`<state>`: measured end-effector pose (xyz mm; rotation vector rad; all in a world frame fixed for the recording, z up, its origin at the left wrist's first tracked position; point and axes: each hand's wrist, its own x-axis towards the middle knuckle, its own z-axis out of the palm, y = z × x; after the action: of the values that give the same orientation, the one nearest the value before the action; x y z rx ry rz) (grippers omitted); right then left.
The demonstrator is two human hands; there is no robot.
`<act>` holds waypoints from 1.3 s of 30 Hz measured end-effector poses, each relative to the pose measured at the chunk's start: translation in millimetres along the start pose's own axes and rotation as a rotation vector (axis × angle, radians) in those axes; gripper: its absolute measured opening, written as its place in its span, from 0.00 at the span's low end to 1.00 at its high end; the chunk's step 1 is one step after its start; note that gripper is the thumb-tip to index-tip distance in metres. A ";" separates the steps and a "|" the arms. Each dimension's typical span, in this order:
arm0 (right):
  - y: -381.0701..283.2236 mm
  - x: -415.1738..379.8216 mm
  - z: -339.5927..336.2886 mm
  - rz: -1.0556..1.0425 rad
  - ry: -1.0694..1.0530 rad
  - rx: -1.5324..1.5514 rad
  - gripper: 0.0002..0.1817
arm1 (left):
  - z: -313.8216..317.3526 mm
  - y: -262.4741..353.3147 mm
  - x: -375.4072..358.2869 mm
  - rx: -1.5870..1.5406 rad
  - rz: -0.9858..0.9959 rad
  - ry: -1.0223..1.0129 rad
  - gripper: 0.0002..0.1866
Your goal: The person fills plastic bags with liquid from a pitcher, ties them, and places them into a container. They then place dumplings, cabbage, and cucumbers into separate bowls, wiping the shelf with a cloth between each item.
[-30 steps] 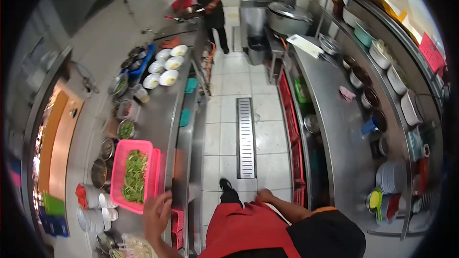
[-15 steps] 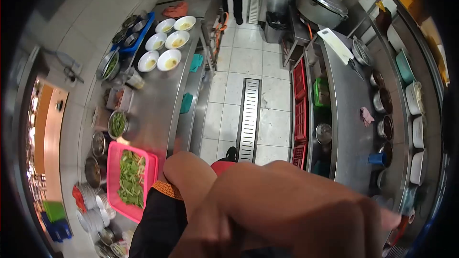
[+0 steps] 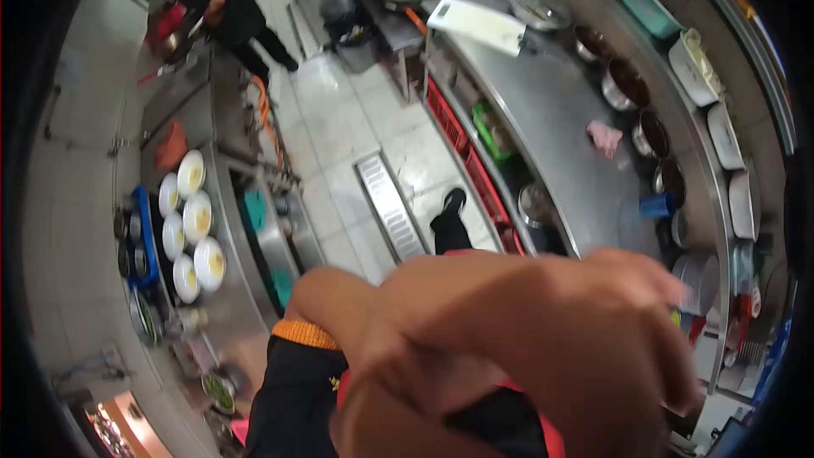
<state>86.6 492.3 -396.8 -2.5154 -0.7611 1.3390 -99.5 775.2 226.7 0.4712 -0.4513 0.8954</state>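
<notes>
Left arm (image 3: 326, 301) raised, elbow bent beyond orange-trimmed black sleeve (image 3: 292, 394); one hand (image 3: 627, 288) blurred in foreground; cannot tell finger opening or grip.

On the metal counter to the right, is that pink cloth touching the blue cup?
Apart. The head view shows it: bare metal countertop lies between the pink cloth and the blue cup.
</notes>
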 end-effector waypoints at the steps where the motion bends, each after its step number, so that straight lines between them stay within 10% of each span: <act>1: -22.5 16.3 -13.0 -0.015 -0.032 0.007 0.20 | -45.3 -1.3 38.9 0.210 0.089 -0.287 0.18; 4: -61.6 101.3 -71.6 -0.076 -0.169 0.039 0.21 | -182.1 0.9 88.7 1.233 0.177 -0.398 0.05; 5: -103.3 111.4 -131.1 -0.254 -0.350 -0.479 0.21 | -239.9 -4.1 95.2 1.723 0.185 -0.440 0.09; 6: -105.2 147.6 -155.4 -0.314 -0.446 -0.472 0.19 | -284.5 -15.7 98.5 2.116 -0.070 -0.338 0.13; 7: -143.7 164.5 -196.3 -0.116 -0.455 -0.492 0.18 | -335.0 -18.1 79.5 2.304 -0.358 -0.280 0.16; 8: -168.0 188.6 -231.9 -0.383 -0.402 -0.755 0.15 | -361.2 -12.1 72.2 2.229 -1.243 -0.317 0.19; 9: -224.8 160.4 -295.5 -0.208 -0.336 -0.153 0.12 | -380.0 -4.0 65.2 1.908 -2.114 -0.321 0.23; 10: -254.2 172.4 -332.7 -0.304 -0.477 0.279 0.10 | -400.1 5.0 54.0 1.783 -2.047 -0.100 0.25; 12: -332.1 178.0 -391.6 -0.363 -0.089 0.585 0.22 | -412.3 9.6 61.4 1.632 -1.985 0.103 0.28; 14: -405.7 194.5 -455.0 -0.294 0.132 0.500 0.32 | -405.8 7.9 86.6 1.770 -1.156 0.242 0.28; 17: -465.4 288.4 -497.1 -0.197 0.710 0.301 0.32 | -444.6 9.0 118.5 2.064 -1.238 0.206 0.26; 20: -491.0 353.7 -514.3 0.187 0.641 0.182 0.35 | -476.5 3.9 159.5 1.941 -1.265 0.129 0.25; 30: -397.0 381.1 -443.2 0.339 0.784 0.132 0.30 | -613.5 5.9 309.8 1.586 -1.392 -0.280 0.25; 34: -432.6 271.7 -477.7 0.175 0.391 1.461 0.15 | -654.1 58.1 382.1 1.586 -1.266 -0.307 0.24; 39: -572.5 184.8 -512.6 -0.247 0.351 1.548 0.24 | -722.2 137.8 437.6 1.844 -1.238 -0.142 0.24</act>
<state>390.1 1110.8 -9.6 -1.2383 0.1231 0.7618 152.6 1530.3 -86.7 2.1717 0.7159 -0.2269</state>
